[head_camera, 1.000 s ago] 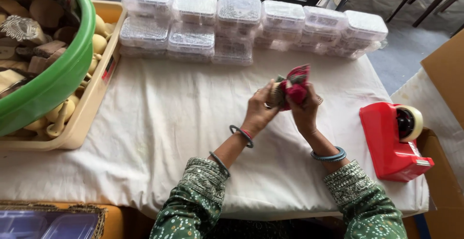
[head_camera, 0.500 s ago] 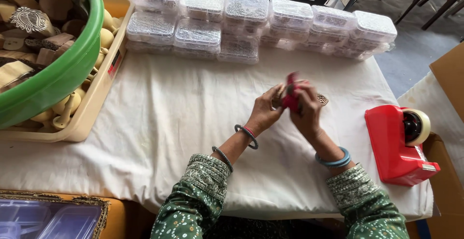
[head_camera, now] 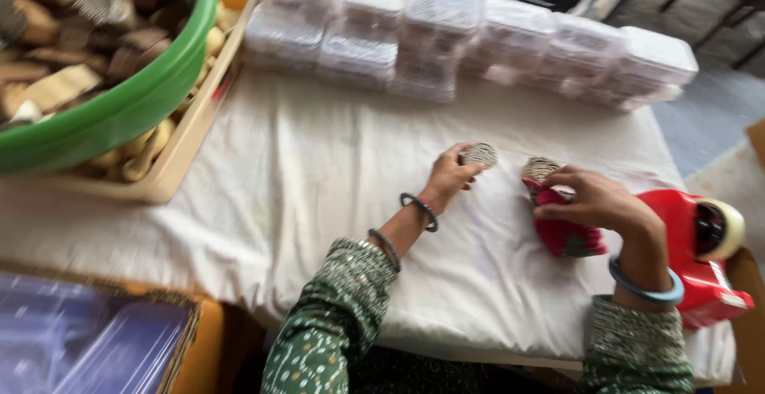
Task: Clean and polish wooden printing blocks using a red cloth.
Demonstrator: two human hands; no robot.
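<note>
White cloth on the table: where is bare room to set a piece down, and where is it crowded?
The white cloth is bare between the beige tray and the left hand, which holds a round patterned piece. Another bare strip lies near the front edge. Crowded: the clear lidded boxes at the back, and the right side, with the right hand, red pouch and red tape dispenser.

A green tub (head_camera: 151,95) of brown pieces sat in my beige tray (head_camera: 187,151); clear lidded boxes (head_camera: 470,39) lined the white cloth (head_camera: 311,195), with a red tape dispenser (head_camera: 701,258) nearby.
</note>
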